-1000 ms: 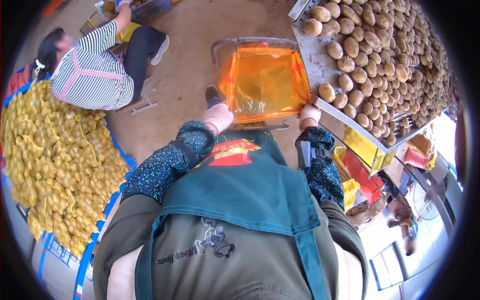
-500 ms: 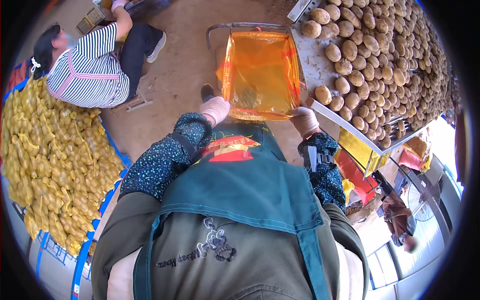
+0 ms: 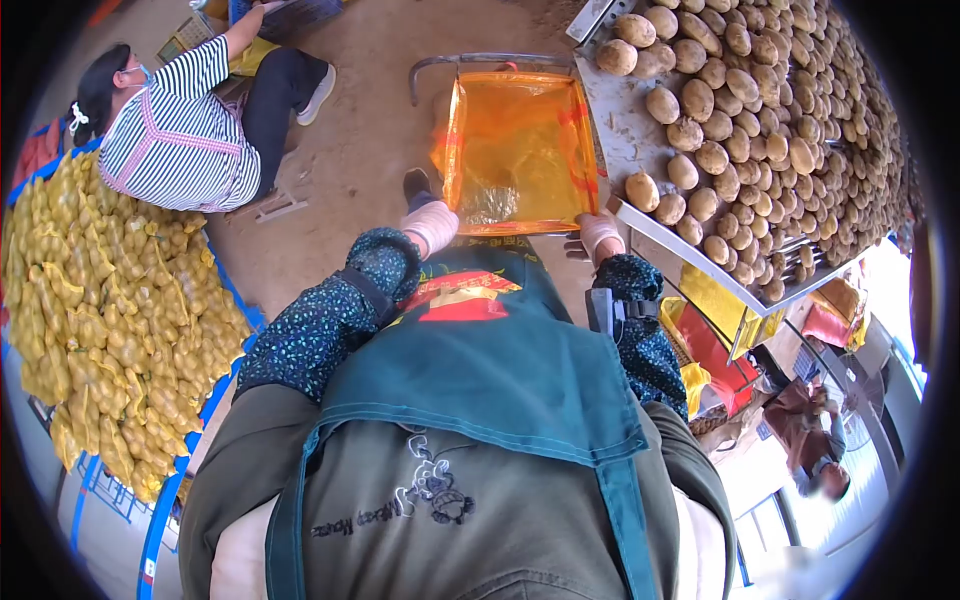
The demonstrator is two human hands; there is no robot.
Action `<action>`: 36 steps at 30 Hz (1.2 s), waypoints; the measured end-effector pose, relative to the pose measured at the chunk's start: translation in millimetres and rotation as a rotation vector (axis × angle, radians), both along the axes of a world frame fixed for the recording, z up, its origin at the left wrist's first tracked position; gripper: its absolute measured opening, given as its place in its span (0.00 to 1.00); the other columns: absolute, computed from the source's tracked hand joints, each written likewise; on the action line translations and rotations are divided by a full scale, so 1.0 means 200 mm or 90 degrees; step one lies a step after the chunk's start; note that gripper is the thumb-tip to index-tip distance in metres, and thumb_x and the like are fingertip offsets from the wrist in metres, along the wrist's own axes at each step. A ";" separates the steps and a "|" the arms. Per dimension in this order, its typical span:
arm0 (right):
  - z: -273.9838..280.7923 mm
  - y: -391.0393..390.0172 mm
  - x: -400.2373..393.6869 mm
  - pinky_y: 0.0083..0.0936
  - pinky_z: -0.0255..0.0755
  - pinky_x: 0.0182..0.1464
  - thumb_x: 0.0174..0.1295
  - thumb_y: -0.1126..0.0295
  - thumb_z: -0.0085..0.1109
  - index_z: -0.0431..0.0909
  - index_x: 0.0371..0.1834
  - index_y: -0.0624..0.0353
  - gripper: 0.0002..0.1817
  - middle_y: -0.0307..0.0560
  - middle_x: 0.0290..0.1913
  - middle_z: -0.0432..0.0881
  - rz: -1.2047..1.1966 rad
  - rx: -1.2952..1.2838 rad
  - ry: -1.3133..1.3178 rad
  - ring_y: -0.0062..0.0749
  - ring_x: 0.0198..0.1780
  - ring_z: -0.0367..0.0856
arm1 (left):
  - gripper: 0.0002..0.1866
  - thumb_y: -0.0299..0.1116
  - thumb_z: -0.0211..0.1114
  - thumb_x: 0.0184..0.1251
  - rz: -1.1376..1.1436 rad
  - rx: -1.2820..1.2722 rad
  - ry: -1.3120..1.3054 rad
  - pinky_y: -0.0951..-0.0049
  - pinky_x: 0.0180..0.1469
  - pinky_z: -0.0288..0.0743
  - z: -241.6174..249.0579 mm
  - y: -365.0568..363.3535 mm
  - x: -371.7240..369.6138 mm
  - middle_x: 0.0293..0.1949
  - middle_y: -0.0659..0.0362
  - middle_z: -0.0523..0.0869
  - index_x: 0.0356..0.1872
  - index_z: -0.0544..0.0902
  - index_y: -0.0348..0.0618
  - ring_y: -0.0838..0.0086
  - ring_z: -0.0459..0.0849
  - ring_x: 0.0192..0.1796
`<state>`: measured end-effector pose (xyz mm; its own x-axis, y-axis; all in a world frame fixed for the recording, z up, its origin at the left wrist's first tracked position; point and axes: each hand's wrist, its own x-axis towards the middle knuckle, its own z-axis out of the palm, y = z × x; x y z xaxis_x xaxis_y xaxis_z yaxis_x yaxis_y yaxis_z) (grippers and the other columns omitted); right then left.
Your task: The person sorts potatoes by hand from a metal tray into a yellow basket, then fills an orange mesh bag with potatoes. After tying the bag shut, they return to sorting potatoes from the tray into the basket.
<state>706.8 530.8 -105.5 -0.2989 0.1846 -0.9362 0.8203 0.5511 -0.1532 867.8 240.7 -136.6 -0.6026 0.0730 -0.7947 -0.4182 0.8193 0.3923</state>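
An orange translucent plastic bag (image 3: 520, 150) is stretched open over a metal frame (image 3: 490, 57), its mouth facing up at me. My left hand (image 3: 433, 226), in a pale glove, is closed at the bag's near left corner; its fingertips are partly hidden. At the near right corner is my right hand (image 3: 600, 234), also in a pale glove. Its thumb touches the bag's rim while the other fingers stretch out apart below the edge. A green apron (image 3: 480, 370) with a red print covers my front, just below the bag.
A metal sorting table (image 3: 630, 130) heaped with loose potatoes (image 3: 760, 140) stands close on the right. Netted bags of potatoes (image 3: 120, 310) fill a blue-framed rack at left. A co-worker in a striped shirt (image 3: 180, 140) sits at upper left. Another person (image 3: 805, 430) is at lower right.
My right hand has shifted slightly and its fingers have come apart from the bag's edge. The bag's near rim lies flatter along the frame. My left hand stays at its corner.
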 end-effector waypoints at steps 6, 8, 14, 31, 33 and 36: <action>0.06 -0.08 -0.07 0.35 0.84 0.28 0.73 0.61 0.54 0.81 0.54 0.62 0.17 0.52 0.31 0.88 -0.014 -0.038 -0.067 0.38 0.26 0.88 | 0.18 0.40 0.57 0.75 -0.083 -0.061 0.055 0.66 0.46 0.85 -0.08 0.02 -0.01 0.39 0.50 0.93 0.43 0.92 0.41 0.61 0.93 0.43; 0.04 -0.09 -0.07 0.31 0.78 0.24 0.73 0.61 0.55 0.82 0.51 0.60 0.14 0.51 0.33 0.88 -0.001 -0.039 -0.063 0.36 0.24 0.85 | 0.18 0.41 0.56 0.75 -0.049 -0.029 0.070 0.65 0.47 0.85 -0.25 0.01 0.04 0.40 0.49 0.93 0.44 0.92 0.41 0.60 0.93 0.44; -0.55 0.13 0.01 0.27 0.80 0.34 0.72 0.59 0.61 0.81 0.48 0.57 0.13 0.46 0.42 0.89 -0.250 -0.407 -0.058 0.33 0.35 0.86 | 0.21 0.43 0.52 0.77 0.128 0.040 -0.052 0.55 0.58 0.80 -0.27 -0.06 -0.17 0.51 0.45 0.89 0.48 0.89 0.40 0.53 0.87 0.58; -0.08 0.13 0.44 0.49 0.68 0.69 0.70 0.59 0.56 0.71 0.67 0.56 0.25 0.54 0.69 0.73 -0.701 -0.557 0.109 0.49 0.71 0.69 | 0.38 0.65 0.63 0.67 0.056 0.096 -0.116 0.59 0.59 0.76 0.45 -0.35 -0.47 0.50 0.42 0.89 0.54 0.85 0.33 0.50 0.86 0.54; -0.02 0.07 0.54 0.48 0.69 0.69 0.69 0.60 0.58 0.70 0.68 0.56 0.26 0.53 0.70 0.73 -0.704 -0.520 0.124 0.49 0.71 0.70 | 0.31 0.56 0.67 0.66 0.118 -0.016 0.053 0.55 0.59 0.76 0.63 -0.40 -0.57 0.49 0.40 0.88 0.51 0.86 0.32 0.45 0.85 0.52; 0.23 -0.26 0.59 0.47 0.68 0.69 0.70 0.59 0.61 0.66 0.72 0.60 0.31 0.51 0.68 0.74 -0.527 -0.378 0.095 0.44 0.70 0.71 | 0.27 0.50 0.70 0.65 0.090 -0.101 0.590 0.51 0.61 0.75 0.56 -0.52 -0.77 0.54 0.43 0.86 0.55 0.84 0.37 0.47 0.83 0.56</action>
<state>825.1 479.6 -59.8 -0.4090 -0.0954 -0.9075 0.8589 -0.3761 -0.3476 713.7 136.5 -23.6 -0.9932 -0.1160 0.0104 -0.0949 0.8575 0.5057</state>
